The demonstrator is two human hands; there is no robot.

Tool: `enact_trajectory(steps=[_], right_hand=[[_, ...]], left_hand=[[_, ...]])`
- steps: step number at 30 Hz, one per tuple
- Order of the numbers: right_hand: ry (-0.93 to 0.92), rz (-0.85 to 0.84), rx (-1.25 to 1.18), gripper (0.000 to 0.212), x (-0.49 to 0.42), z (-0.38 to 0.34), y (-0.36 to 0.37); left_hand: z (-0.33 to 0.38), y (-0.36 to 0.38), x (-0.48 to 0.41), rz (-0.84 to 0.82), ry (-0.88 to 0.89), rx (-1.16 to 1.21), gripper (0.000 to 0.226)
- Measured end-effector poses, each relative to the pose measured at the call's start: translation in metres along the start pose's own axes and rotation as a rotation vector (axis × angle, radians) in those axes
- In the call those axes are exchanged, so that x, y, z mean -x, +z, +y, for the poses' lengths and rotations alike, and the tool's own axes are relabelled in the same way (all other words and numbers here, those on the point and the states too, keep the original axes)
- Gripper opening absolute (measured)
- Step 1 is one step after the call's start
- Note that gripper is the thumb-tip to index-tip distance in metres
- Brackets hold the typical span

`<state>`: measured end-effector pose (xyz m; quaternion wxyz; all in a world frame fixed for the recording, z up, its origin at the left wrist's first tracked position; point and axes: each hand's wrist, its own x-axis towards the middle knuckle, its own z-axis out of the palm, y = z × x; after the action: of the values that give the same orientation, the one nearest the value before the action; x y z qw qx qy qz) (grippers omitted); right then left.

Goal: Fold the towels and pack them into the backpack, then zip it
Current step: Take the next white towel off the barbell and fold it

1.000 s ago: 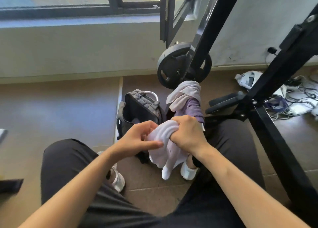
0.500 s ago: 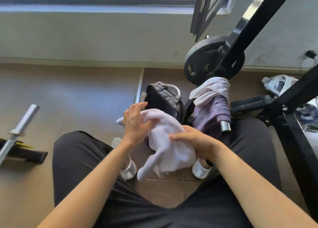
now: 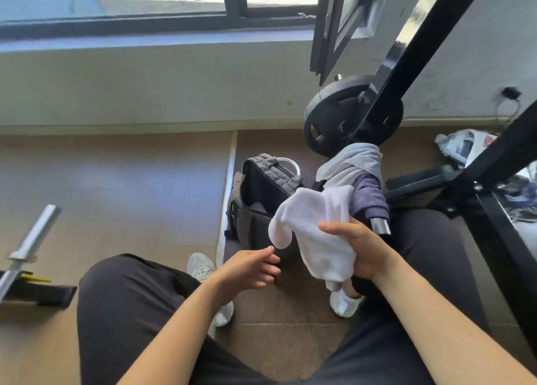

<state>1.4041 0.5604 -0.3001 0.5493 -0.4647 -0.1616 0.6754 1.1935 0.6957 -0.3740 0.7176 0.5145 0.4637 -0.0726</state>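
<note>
White towel [image 3: 315, 230]: bunched in your right hand [image 3: 359, 249], held up in front of your knees. Your thumb lies across its top and your fingers curl under it, a firm grip. One rounded corner droops off to the left; the rest hangs down past your wrist. From this angle the towel sits just right of the backpack's mouth and overlaps its near edge.

Your left hand [image 3: 250, 268]: holds nothing. The fingers are loosely stretched, with the tips just under the drooping corner. Whether they touch it, I cannot tell.

Backpack [image 3: 252, 224]: grey, upright on the floor between your feet, main compartment unzipped and gaping. The inside is dark. Something grey shows low down, too dim to name.

Just right of the backpack, a steel bar [image 3: 381, 226] carries two more: a pale grey towel [image 3: 356, 159] draped on top and a purple towel [image 3: 372, 194] beneath it. The bar's shiny end pokes out below them.

Behind those, a black weight plate [image 3: 328, 120] stands near the wall, crossed by a black frame [image 3: 421, 41].

Far left, a barbell [image 3: 33, 236] lies on the floor.

Left shoe [image 3: 202, 267], white, is beside your left wrist. Right shoe [image 3: 345, 304], white, is below the hanging towel.

You are seated, with dark trousers on both legs.
</note>
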Motion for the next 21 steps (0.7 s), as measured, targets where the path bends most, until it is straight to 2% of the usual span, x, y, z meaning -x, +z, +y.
enact_trajectory(steps=[2, 4, 6, 7, 10, 14, 16, 19, 21], right_hand=[[-0.008, -0.020, 0.001, 0.063, 0.000, 0.001, -0.005], [-0.009, -0.047, 0.002, 0.061, 0.002, 0.001, -0.006], [-0.017, -0.072, 0.005, 0.062, 0.002, 0.001, -0.009], [-0.017, -0.071, 0.012, 0.061, 0.003, 0.000, -0.008], [-0.013, -0.053, 0.002, 0.044, 0.004, 0.000, -0.008], [0.015, -0.019, 0.012, 0.032, 0.003, -0.001, -0.009], [0.010, 0.093, 0.076, 0.036, -0.004, 0.002, -0.011], [-0.050, 0.382, 0.236, 0.045, -0.018, 0.013, -0.014], [-0.067, 0.525, 0.315, 0.032, -0.023, 0.016, -0.013]], left_hand=[[0.002, 0.007, -0.004, 0.072, 0.078, 0.000, 0.046], [0.003, 0.009, -0.009, 0.162, 0.073, 0.062, 0.054], [0.002, 0.006, -0.012, 0.125, 0.050, 0.186, 0.066], [0.003, 0.006, -0.012, 0.083, 0.066, 0.222, 0.065], [0.006, 0.008, -0.009, 0.047, 0.210, 0.196, 0.049], [0.003, -0.002, -0.013, 0.188, 0.360, 0.188, 0.030], [0.002, -0.012, -0.015, 0.317, 0.401, 0.254, 0.023], [0.005, -0.028, -0.011, 0.656, 0.531, 0.183, 0.033], [0.006, -0.040, -0.006, 0.815, 0.621, 0.076, 0.040]])
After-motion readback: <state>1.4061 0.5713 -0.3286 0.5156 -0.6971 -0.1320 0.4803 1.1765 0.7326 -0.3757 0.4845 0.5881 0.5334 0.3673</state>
